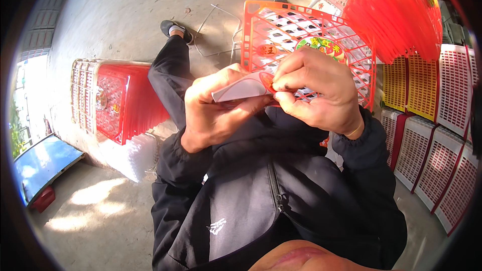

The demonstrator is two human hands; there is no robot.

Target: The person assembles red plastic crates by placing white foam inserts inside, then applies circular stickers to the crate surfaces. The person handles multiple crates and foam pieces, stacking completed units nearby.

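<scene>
My left hand (pixel 222 107) holds a small stack of white-backed paper stickers (pixel 243 87) between thumb and fingers. The fingertips of my right hand (pixel 320 90) pinch the edge of a red oval sticker (pixel 267 81) at the right end of that stack. Just beyond my hands lies a red-orange plastic lattice lid (pixel 246 32). It bears a small red oval sticker (pixel 267 50) on its left and a larger round green and red label (pixel 320 43) with writing, partly hidden behind my right hand.
A stack of red lids (pixel 131 101) and a cream crate (pixel 83 92) are at the left. Many red lids (pixel 391 19) stand at the upper right. White (pixel 455 86) and yellow crates (pixel 423 86) are piled at the right. A bent wire frame (pixel 205 20) lies on the floor.
</scene>
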